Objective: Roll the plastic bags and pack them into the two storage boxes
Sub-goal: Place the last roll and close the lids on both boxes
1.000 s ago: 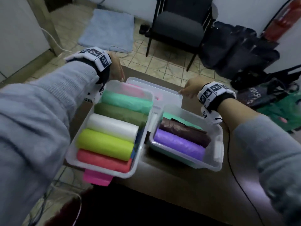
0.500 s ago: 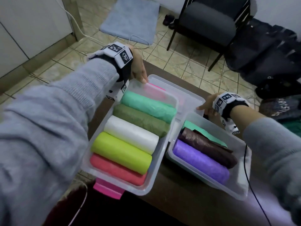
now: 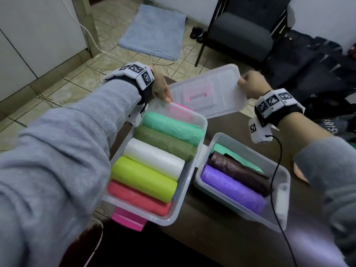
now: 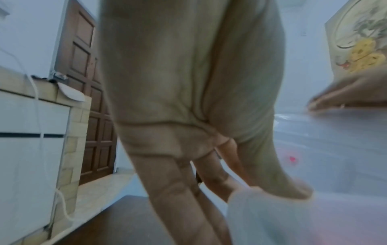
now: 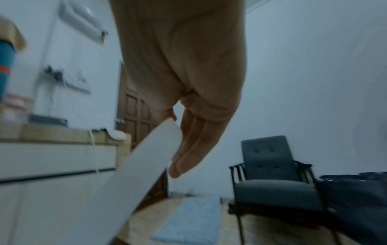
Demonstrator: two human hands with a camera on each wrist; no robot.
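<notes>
So both hands are on the lid (image 3: 207,91) right now, which is tipped up just past the far end of the left box (image 3: 185,199). The lid's long axis runs left-right, while the box under it runs near-far, so I'd guess it needs turning as it drops toward the person to line up. The left hand (image 3: 160,87) is at the lid's near-left corner, thumb on top and fingers underneath, pinching it right where it meets the box rim. The right hand (image 3: 248,86) is clamped on the far-right corner, thumb and fingers either side of the edge, wrist raised. The left hand is the closer one to the box. That box is packed with five rolled bags (image 3: 154,170) lying side by side, plus something pink at the far end. The right box (image 3: 277,220) only has a purple roll (image 3: 231,187), a dark one (image 3: 238,172) and a flat green bag (image 3: 235,157), no lid on it.
</notes>
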